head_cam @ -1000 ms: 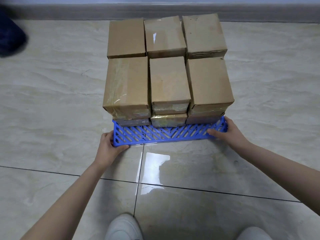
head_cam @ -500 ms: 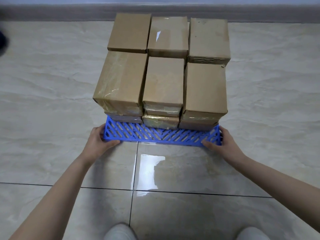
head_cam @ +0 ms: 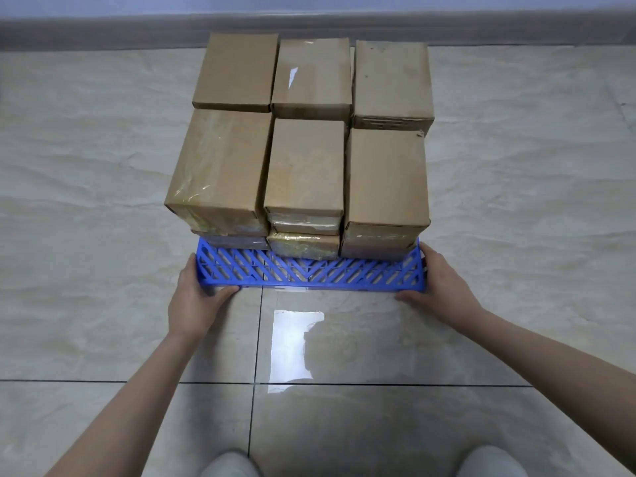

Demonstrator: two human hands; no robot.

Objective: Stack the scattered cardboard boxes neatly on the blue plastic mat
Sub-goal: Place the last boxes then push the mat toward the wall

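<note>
While cardboard boxes (head_cam: 303, 160) sit stacked on the blue plastic mat (head_cam: 309, 275) on the tiled floor (head_cam: 103, 201), left hand (head_cam: 196, 297) grips its near-left corner, right hand (head_cam: 437, 287) its near-right corner, fingers curled around the edge.

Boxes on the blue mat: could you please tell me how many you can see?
9 show. Top layer: three at the back, three in front. Three lower fronts peek out. More may be hidden beneath.
</note>
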